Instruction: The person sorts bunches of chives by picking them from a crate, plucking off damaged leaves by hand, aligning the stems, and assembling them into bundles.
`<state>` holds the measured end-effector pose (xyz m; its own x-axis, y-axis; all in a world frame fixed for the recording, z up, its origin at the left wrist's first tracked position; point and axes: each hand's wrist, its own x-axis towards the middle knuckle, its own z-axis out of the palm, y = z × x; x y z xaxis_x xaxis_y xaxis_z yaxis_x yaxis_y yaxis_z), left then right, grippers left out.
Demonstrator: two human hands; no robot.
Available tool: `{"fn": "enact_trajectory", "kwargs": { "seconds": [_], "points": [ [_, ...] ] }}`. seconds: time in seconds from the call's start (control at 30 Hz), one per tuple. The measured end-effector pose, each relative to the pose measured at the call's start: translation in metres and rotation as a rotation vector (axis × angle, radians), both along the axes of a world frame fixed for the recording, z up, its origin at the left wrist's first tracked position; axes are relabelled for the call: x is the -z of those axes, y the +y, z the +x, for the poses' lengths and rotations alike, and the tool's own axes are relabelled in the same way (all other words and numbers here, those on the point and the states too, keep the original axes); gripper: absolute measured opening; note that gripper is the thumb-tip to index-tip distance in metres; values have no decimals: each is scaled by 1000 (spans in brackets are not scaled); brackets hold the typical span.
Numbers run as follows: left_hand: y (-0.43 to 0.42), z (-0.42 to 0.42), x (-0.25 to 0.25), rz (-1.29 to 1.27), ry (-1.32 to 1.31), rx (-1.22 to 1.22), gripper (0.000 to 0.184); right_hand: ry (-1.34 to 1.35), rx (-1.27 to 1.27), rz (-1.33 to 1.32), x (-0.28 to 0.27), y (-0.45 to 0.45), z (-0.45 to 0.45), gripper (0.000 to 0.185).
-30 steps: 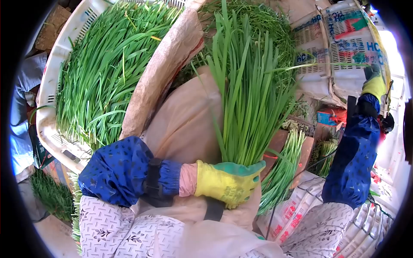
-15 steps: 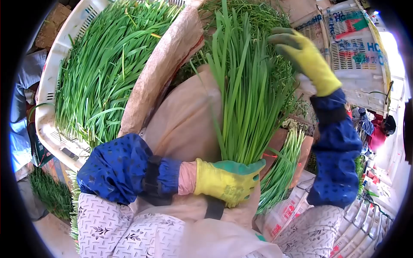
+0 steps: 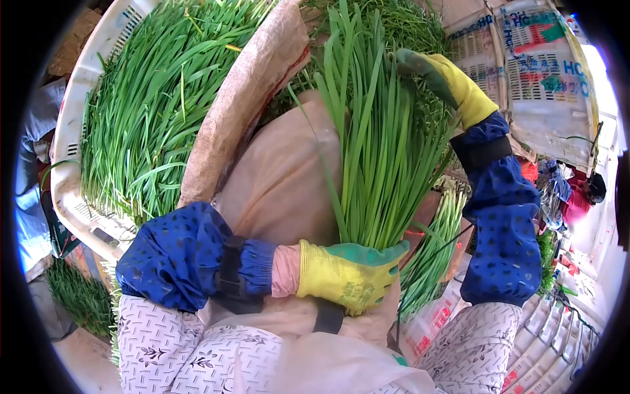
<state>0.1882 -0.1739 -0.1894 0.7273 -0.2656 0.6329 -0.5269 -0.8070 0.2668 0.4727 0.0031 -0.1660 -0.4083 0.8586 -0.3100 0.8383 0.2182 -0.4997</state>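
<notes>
My left hand [image 3: 348, 276], in a yellow and green glove, is closed around the lower ends of a bunch of garlic chives [image 3: 377, 157]. The long flat leaves stand up and fan out away from me. My right hand [image 3: 446, 82], gloved alike, is beside the upper leaves on the right, its fingers bent towards them and nothing visible in its grasp. Whether the fingertips touch the leaves, I cannot tell. Another bundle of chives [image 3: 436, 246] lies to the right, partly behind the held bunch.
A white crate [image 3: 69, 141] piled with chives stands at left, with a brown cloth [image 3: 246, 98] along its edge. Loose greens [image 3: 420, 29] lie ahead. Printed white crates [image 3: 545, 79] stand at upper right. A person in red [image 3: 577, 203] is farther off at right.
My right hand has moved down and left towards the chive leaves, and its fingers have curled more. My left hand keeps its hold on the bunch.
</notes>
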Motion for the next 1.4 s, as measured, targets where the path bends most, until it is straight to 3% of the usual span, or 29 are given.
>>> {"fn": "enact_trajectory", "kwargs": {
  "seconds": [0.07,0.17,0.2,0.4,0.5,0.53,0.63,0.67,0.77,0.8,0.83,0.93,0.97,1.0,1.03,1.1,1.17,1.23,1.3,1.37,1.4],
  "points": [
    [-1,0,0,0,3,1,19,291,373,-249,5,-3,-5,38],
    [-2,1,0,3,2,-5,19,308,219,-130,-5,-12,-10,36],
    [-2,0,0,6,2,-7,19,399,269,-153,-9,-16,-15,29],
    [0,1,-4,61,-4,-44,19,281,505,-119,-3,-28,-18,25],
    [8,-3,-12,126,-29,-29,19,317,457,135,-13,-41,-35,26],
    [10,-3,-14,146,-37,-16,19,248,352,329,-6,-42,-31,24],
    [-4,1,-4,204,-46,-120,18,58,243,547,-9,-46,-32,23],
    [-4,3,1,193,-51,-126,18,171,374,435,-10,-46,-31,21],
    [-3,4,4,124,-39,-90,18,151,410,556,-16,-37,-13,16],
    [-3,4,3,110,-34,-77,18,183,584,510,-32,-37,-21,12],
    [-2,4,3,98,-32,-69,18,237,542,568,-33,-25,1,12],
    [-2,4,4,73,-31,-60,18,226,775,780,-74,-4,54,21],
    [-3,5,4,68,-28,-58,18,-80,822,967,-83,14,117,25],
    [-3,5,4,63,-32,-57,18,56,977,1043,-92,22,152,24],
    [-4,5,5,57,-31,-54,18,-28,1076,968,-105,16,157,26],
    [-4,6,5,48,-37,-50,17,-613,1013,929,-111,18,182,30],
    [-4,6,7,35,-45,-53,17,-813,882,865,-91,15,159,34],
    [-5,6,8,21,-52,-48,17,-823,827,920,-61,14,163,27],
    [-7,7,9,8,-56,-41,17,-174,1109,764,-47,13,168,21],
    [-7,8,10,-4,-56,-37,17,-874,604,775,-77,5,211,15],
    [-8,8,10,-9,-58,-37,17,-945,655,622,-103,19,241,12]
  ]
}}
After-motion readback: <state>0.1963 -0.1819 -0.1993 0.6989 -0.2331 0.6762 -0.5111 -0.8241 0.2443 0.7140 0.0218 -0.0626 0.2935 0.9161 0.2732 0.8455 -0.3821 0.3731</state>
